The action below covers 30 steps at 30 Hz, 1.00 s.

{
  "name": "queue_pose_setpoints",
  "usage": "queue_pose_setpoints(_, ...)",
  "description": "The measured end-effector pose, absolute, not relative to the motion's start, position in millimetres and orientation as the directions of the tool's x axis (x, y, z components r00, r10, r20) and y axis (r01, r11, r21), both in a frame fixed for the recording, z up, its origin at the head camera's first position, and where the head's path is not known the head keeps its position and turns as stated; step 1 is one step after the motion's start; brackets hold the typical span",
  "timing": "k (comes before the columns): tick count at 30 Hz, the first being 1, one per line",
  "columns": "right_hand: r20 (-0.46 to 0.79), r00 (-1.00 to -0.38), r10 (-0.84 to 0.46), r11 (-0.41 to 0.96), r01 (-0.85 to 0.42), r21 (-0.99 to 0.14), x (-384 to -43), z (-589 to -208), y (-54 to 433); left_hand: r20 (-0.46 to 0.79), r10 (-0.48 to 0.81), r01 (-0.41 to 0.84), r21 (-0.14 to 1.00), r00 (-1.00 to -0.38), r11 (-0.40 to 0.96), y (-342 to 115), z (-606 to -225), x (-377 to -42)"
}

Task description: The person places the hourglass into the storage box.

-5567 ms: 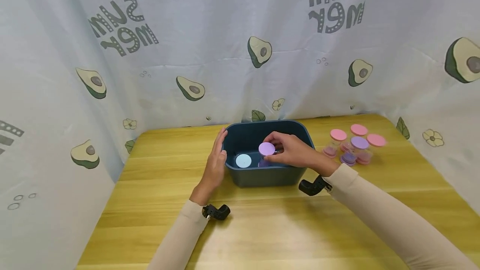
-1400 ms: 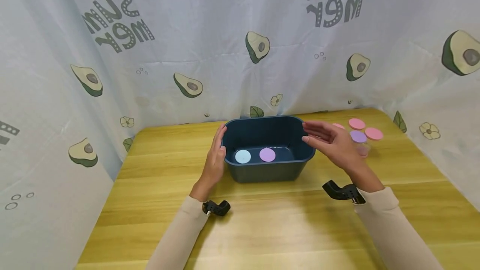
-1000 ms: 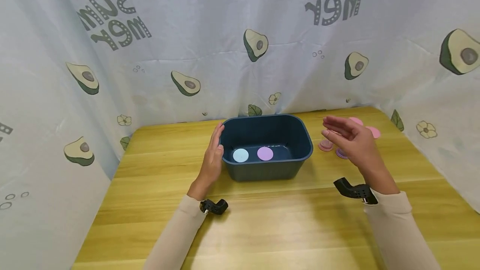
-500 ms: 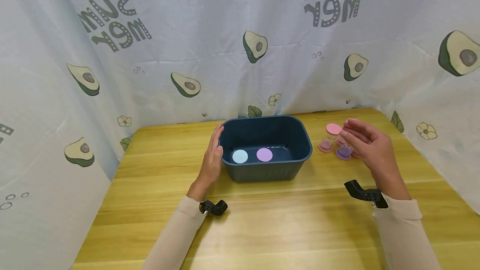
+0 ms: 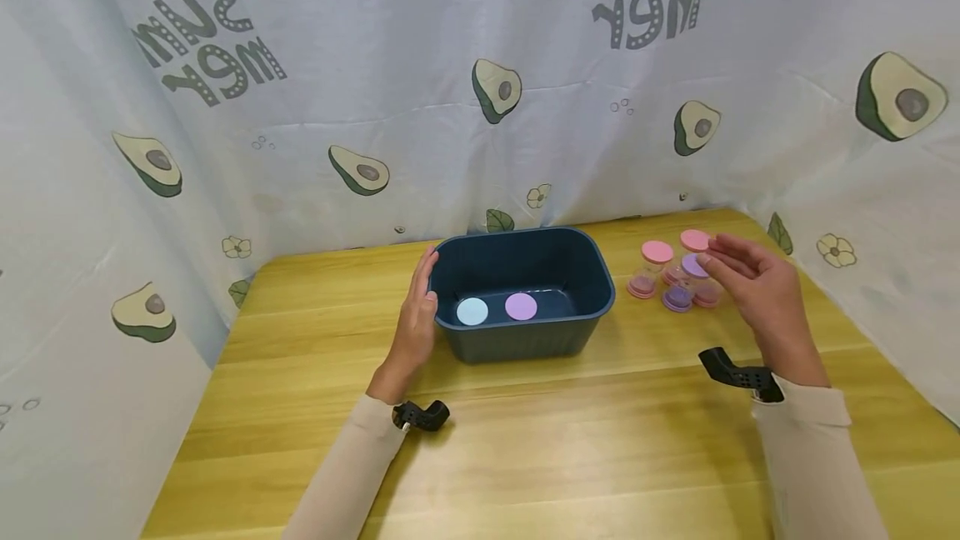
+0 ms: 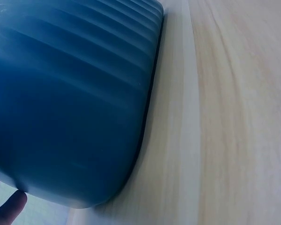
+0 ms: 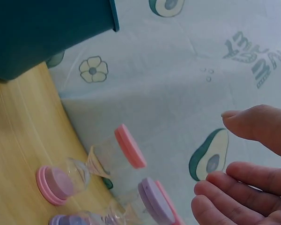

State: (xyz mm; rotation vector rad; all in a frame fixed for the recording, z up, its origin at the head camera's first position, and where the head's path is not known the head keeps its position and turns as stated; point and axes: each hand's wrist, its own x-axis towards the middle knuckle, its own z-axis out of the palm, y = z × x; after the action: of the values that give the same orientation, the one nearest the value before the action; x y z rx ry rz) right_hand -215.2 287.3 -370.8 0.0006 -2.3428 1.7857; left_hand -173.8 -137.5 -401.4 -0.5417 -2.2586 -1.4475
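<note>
My left hand (image 5: 415, 327) rests with straight fingers against the left end of a dark blue bin (image 5: 525, 342); its fingertips (image 6: 11, 206) show by the bin's side in the left wrist view. Inside, a light-blue-capped sand timer (image 5: 472, 312) stands beside a purple-capped sand timer (image 5: 521, 307). My right hand (image 5: 772, 290) hovers at the right of a cluster of sand timers, thumb and fingers apart, holding nothing. Nearest it are a purple sand timer (image 5: 678, 294) and a pink sand timer (image 7: 129, 146). Behind the hand, another pink timer (image 5: 707, 293) is partly hidden.
Everything stands on a wood-grain table (image 5: 540, 448). A pale curtain (image 5: 420, 90) with avocado prints hangs right behind the table's back edge. The bin's raised rim (image 5: 517, 229) lies between both hands. Each wrist wears a black camera mount (image 5: 423, 417).
The purple timer, earlier gripped over the bin by my right hand, now stands inside it, released. My right hand has moved right to the cluster. My left hand has stayed at the bin.
</note>
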Motion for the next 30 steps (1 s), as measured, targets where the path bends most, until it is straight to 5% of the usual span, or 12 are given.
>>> queue_pose_setpoints(30, 0.103, -0.974, 0.203, 0.434, -0.005, -0.901, -219.5, -384.8, 308.1, 0.528, 0.107, 0.524, 0.757, -0.842, 0.389, -136.5, -402.5, -173.7)
